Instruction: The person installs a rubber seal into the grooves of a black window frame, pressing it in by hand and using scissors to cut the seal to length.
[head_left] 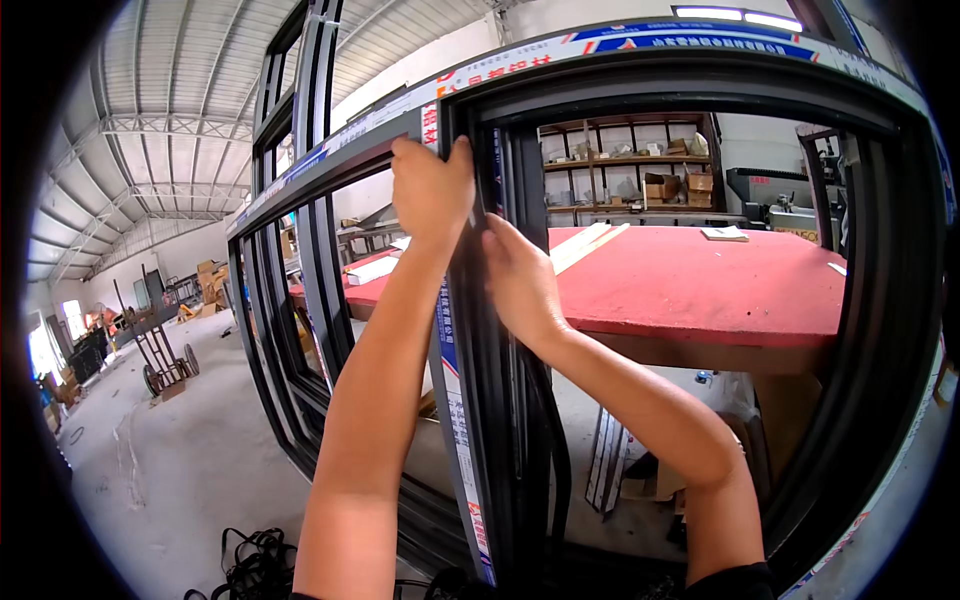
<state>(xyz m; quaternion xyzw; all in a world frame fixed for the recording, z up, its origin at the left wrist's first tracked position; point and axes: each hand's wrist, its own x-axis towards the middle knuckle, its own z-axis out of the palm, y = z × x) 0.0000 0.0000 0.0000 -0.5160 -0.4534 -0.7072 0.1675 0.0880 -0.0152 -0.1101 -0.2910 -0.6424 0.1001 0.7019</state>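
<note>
A dark grey metal window frame (470, 440) stands upright before me, with blue and white protective film along its outer faces. High on its middle upright, just under the top rail, my left hand (435, 195) is closed around the profile, its fingertips partly hidden. Lower on the same upright, my right hand (522, 285) has its fingers curled against the inner groove, slightly blurred. A loose black sealing strip (560, 430) bows out from the upright below that hand and hangs downward. Its upper end seems to run up under my right fingers, which hide it.
Behind the frame is a red-topped workbench (690, 280) with pale wooden strips (585, 245) on it. Shelves (630, 160) with boxes line the back wall. A hand trolley (165, 350) stands on the concrete floor at left; tangled black strapping (255, 565) lies near my feet.
</note>
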